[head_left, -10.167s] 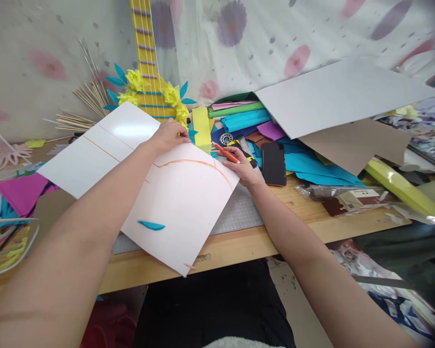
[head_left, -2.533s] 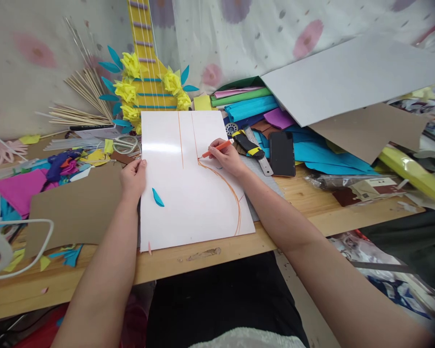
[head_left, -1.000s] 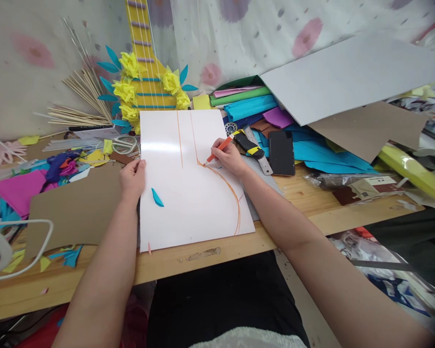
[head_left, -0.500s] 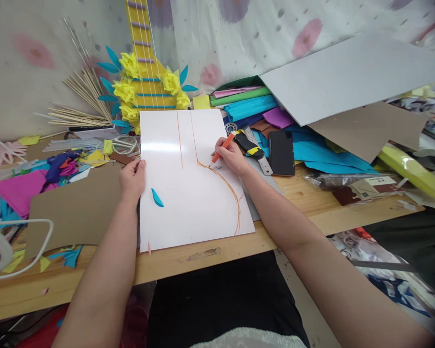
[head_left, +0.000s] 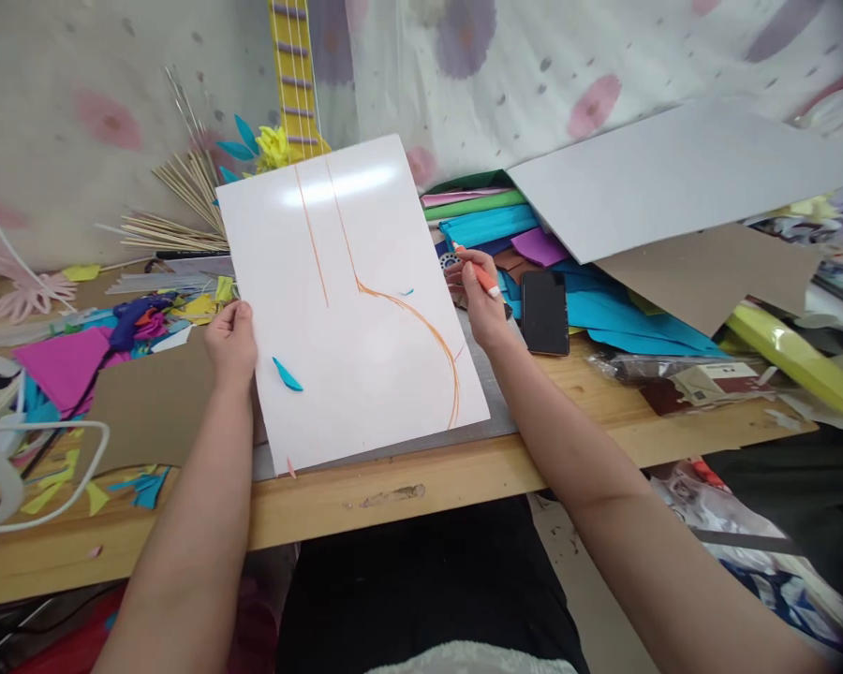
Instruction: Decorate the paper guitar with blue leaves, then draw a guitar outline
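Observation:
A white board (head_left: 365, 374) with orange lines on it, two straight ones and a curve, is tilted up with its far edge raised. My left hand (head_left: 231, 342) grips its left edge, fingers closed. At the board's right side, my right hand (head_left: 479, 298) is closed around an orange marker (head_left: 487, 280), held off the drawn lines. A small blue paper leaf (head_left: 288, 374) lies on the lower left of the board. Behind the board stands a yellow guitar-shaped craft (head_left: 295, 84) with strings and yellow paper flowers (head_left: 273, 148), its lower part hidden.
Right of the board lie a black phone (head_left: 544, 314), blue paper (head_left: 625, 318) and a large grey-white sheet (head_left: 674, 178). Wooden sticks (head_left: 183, 220), a brown cardboard piece (head_left: 155, 402) and coloured scraps (head_left: 66, 365) are on the left. The wooden table's front edge (head_left: 464, 468) runs below.
The board's far edge has lifted and the board has turned, its top going left. My right hand has drawn the marker away from the curve to the right, tip now pointing differently.

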`<act>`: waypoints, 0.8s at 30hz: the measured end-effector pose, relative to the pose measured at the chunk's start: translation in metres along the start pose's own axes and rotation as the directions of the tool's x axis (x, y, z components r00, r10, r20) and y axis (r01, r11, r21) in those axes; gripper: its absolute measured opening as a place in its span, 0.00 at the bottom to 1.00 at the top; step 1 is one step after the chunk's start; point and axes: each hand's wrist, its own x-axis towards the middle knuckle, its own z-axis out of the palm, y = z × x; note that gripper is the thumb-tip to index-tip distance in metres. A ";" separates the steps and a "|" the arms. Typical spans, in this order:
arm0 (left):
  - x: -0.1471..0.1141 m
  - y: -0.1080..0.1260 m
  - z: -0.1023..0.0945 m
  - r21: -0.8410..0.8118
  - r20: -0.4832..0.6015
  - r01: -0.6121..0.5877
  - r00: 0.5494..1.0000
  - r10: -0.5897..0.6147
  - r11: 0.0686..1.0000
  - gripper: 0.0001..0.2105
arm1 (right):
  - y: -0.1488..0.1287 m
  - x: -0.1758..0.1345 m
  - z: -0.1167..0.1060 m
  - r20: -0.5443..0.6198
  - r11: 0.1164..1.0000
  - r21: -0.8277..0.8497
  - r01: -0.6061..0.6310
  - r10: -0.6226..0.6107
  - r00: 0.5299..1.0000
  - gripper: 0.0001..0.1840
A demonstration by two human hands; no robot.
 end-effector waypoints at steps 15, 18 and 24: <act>-0.010 0.001 -0.016 0.089 -0.061 -0.170 0.983 0.176 0.981 0.08 | -0.020 -0.012 -0.007 0.211 0.979 0.138 -0.148 0.116 0.970 0.22; -0.016 -0.001 -0.023 0.164 0.003 -0.190 0.981 0.192 0.968 0.09 | -0.023 -0.005 -0.008 0.216 0.977 0.096 -0.190 0.166 0.962 0.20; -0.029 0.001 -0.046 0.339 0.196 -0.170 0.975 0.107 0.925 0.10 | -0.020 0.010 -0.012 0.295 0.984 0.009 -0.180 0.170 0.940 0.22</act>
